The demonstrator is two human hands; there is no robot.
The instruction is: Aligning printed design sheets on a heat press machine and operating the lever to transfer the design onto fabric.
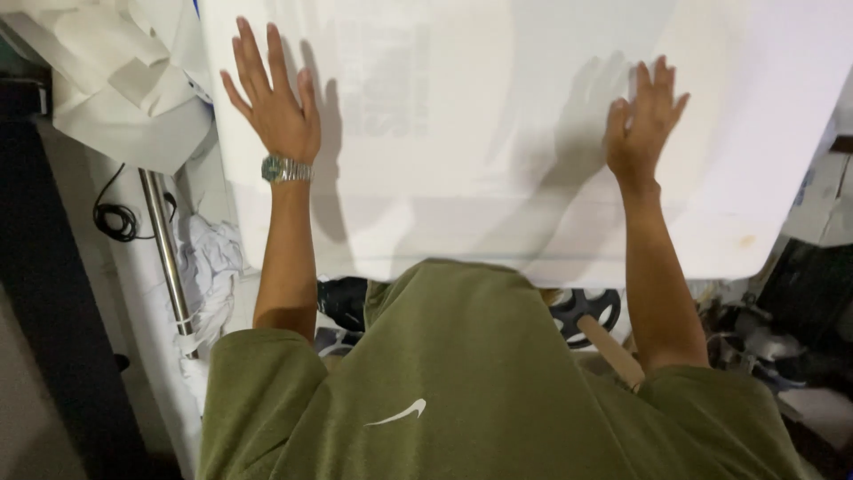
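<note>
White sheet (498, 133), olive-green shirt (462, 382), silver wristwatch (286, 169)

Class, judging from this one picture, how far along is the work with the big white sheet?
Done: the white sheet already lies spread over the work surface. In hand: the left hand and right hand press flat on it, fingers open. Left: its near edge hangs over unsecured; crumpled white fabric sits aside.

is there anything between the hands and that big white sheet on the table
Nothing visible does. The left hand and the right hand both lie flat, fingers spread, directly on the large white sheet. Only the silver wristwatch sits on the left wrist, clear of the palm.
</note>
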